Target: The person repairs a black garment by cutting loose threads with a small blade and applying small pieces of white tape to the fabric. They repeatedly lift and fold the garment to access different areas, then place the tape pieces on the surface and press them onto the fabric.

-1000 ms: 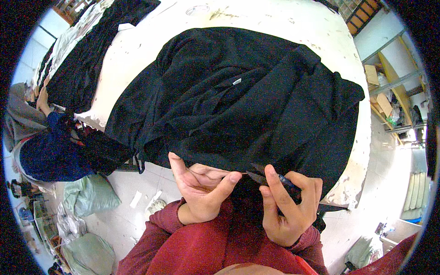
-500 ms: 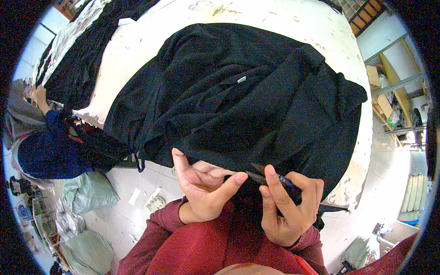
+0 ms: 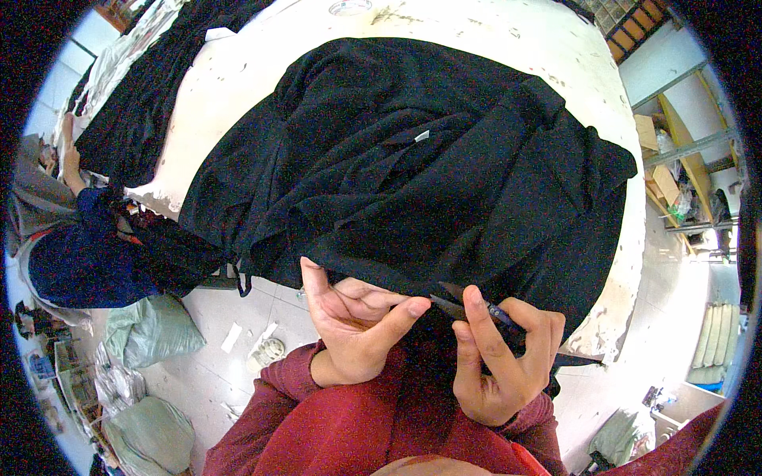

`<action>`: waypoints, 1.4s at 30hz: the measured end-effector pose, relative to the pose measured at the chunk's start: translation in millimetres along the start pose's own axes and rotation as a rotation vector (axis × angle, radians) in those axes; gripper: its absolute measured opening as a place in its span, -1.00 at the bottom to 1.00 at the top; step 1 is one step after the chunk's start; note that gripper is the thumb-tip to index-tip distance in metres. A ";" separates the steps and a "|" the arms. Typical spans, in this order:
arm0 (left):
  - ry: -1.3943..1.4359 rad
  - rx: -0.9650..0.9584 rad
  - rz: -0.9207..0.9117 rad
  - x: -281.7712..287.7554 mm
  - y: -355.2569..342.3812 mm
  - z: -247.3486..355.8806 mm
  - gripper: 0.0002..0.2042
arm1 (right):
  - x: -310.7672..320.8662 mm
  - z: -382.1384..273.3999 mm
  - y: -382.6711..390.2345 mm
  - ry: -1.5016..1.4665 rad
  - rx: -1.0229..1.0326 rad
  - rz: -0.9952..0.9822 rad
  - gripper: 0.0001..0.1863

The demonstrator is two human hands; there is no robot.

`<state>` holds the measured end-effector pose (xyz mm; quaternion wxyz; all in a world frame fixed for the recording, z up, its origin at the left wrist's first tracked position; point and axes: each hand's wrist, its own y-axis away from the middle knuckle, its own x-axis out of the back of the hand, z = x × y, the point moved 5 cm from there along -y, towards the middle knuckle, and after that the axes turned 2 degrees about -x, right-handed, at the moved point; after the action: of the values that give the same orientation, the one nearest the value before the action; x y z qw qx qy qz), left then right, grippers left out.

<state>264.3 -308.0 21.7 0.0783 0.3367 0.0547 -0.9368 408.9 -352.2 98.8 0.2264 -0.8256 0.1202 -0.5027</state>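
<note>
A large black garment (image 3: 444, 190) lies in loose folds over the pale table, with a small white label (image 3: 421, 136) near its middle. My left hand (image 3: 353, 321) is closed on its near edge, the forefinger raised and the thumb against the cloth. In my right hand (image 3: 504, 357) are dark thread snips (image 3: 452, 309), gripped with the fingers curled around the handle. Their two pointed blades stand apart, close to my left thumb tip and the garment's edge.
The pale, worn table (image 3: 548, 36) curves around the garment. At the left, a person in a dark blue top (image 3: 87, 266) handles more black cloth (image 3: 143, 119). Greenish sacks (image 3: 155, 329) lie on the tiled floor; shelves (image 3: 690, 159) stand at the right.
My hands, the snips and the garment have barely shifted. At the far left, the other person's hand has moved slightly up along the black cloth.
</note>
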 end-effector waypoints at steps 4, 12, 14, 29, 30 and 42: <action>-0.017 0.003 0.008 -0.4 0.2 0.2 0.12 | 0.3 -1.1 -0.4 0.013 0.003 0.013 -0.62; 0.000 0.017 -0.014 -6.3 -0.6 1.2 -0.01 | -0.9 -4.2 1.5 0.082 0.050 0.065 -0.62; 0.021 0.026 -0.011 -6.8 -0.7 0.7 -0.02 | -1.2 -4.6 2.0 0.088 0.053 0.092 -0.62; 0.026 -0.021 -0.161 -11.2 -4.8 -0.9 -0.07 | -5.8 1.1 -2.0 0.125 0.069 0.170 -0.54; 0.002 0.001 -0.133 -10.0 -5.7 -1.3 -0.08 | -5.4 1.6 -3.3 0.113 0.076 0.175 -0.54; 0.131 0.001 -0.183 -6.3 -9.7 -5.2 -0.10 | -16.2 22.2 -18.5 -0.128 0.076 0.132 -0.54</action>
<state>270.5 -297.0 22.3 -0.0116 0.3909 0.0898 -0.9160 420.5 -323.6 86.7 0.2975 -0.8370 0.1403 -0.4373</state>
